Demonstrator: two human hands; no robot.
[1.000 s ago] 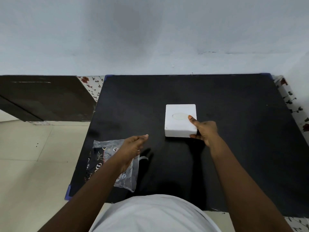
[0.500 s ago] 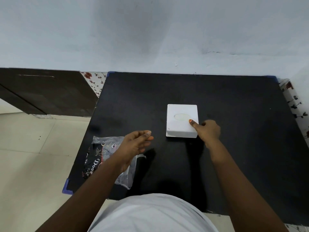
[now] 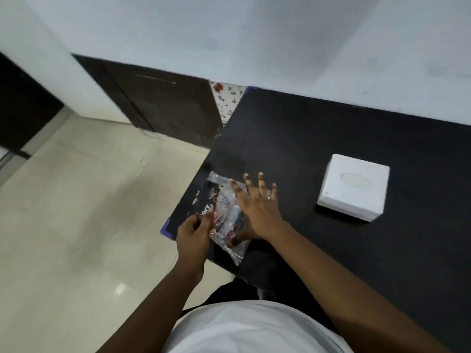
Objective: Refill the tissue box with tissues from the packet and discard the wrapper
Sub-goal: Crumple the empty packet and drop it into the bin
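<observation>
Crinkly clear plastic, the wrapper (image 3: 224, 220) lies at the table (image 3: 305, 138) edge, nine o'clock of the closed tissue box (image 3: 353, 187). Left hand (image 3: 193, 233) pinches its near edge; right hand (image 3: 257, 207) presses flat, fingers spread (gathering it fully before lifting seems wise).

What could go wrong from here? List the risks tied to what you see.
1. The wrapper lies at the table's near left corner, with one end past the edge; it could slide to the floor.
2. The left hand only pinches thin plastic, and the right hand is spread open, so the grasp may slip.
</observation>
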